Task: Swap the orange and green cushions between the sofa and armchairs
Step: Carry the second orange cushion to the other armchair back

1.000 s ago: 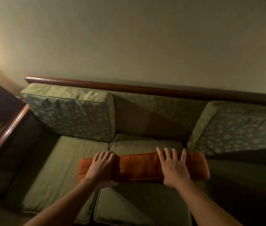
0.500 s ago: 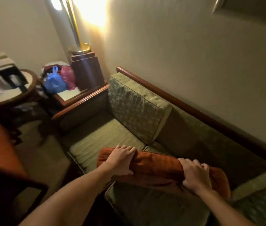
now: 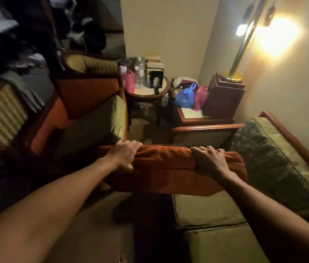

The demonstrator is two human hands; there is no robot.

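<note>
Dim room, lit by one floor lamp [image 3: 244, 37] in the right corner, glare on the wall. Sofa [image 3: 216, 211] at right, with a patterned green cushion [image 3: 275, 158] leaning against its back. Armchair [image 3: 85, 118] at left: orange frame, a green cushion [image 3: 96, 124] standing on its seat. Round side table [image 3: 148, 92] between the two, carrying a water bottle [image 3: 139, 73] and boxes; blue bag [image 3: 185, 96] and pink bag [image 3: 200, 95] sit on a low stand beside it.

Orange cushion [image 3: 167, 168] is off both seats, held in the air over the gap between sofa and armchair. Left hand [image 3: 124, 155] grips its left top edge, fingers curled over the far side. Right hand [image 3: 209, 160] clenches the right top edge, fingers dug into the fabric.
</note>
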